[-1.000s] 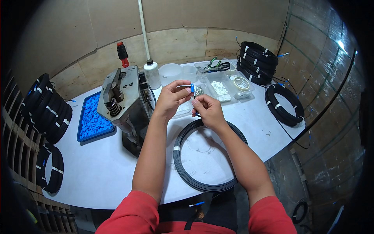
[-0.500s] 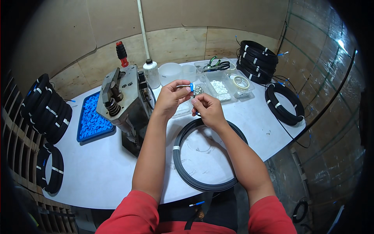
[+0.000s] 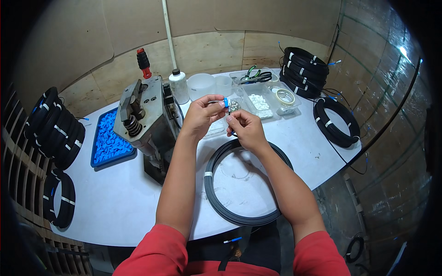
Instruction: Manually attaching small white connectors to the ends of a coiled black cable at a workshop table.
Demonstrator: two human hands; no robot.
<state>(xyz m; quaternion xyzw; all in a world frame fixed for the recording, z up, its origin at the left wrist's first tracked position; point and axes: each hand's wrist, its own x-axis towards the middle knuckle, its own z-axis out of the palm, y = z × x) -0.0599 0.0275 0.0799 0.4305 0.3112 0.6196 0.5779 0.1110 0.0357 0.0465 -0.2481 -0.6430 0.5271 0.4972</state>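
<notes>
My left hand (image 3: 202,115) pinches a small blue plastic connector (image 3: 226,102) between thumb and fingertips, above the far side of the table. Just below and to its right, my right hand (image 3: 247,131) is closed on the thin dark end of a cable (image 3: 229,112), close under the connector. Whether the cable end sits inside the connector is too small to tell. Beneath my right hand and forearm lies a coil of black cable (image 3: 211,188) with a white tape band, flat on the table.
A metal press (image 3: 145,124) stands left of my hands, beside a blue tray (image 3: 94,162) of small blue parts. Behind them are a white bottle (image 3: 178,87), clear bins (image 3: 271,113) with white and metal parts, a tape roll (image 3: 285,96) and pliers (image 3: 258,78). Cable coils (image 3: 304,73) are stacked right.
</notes>
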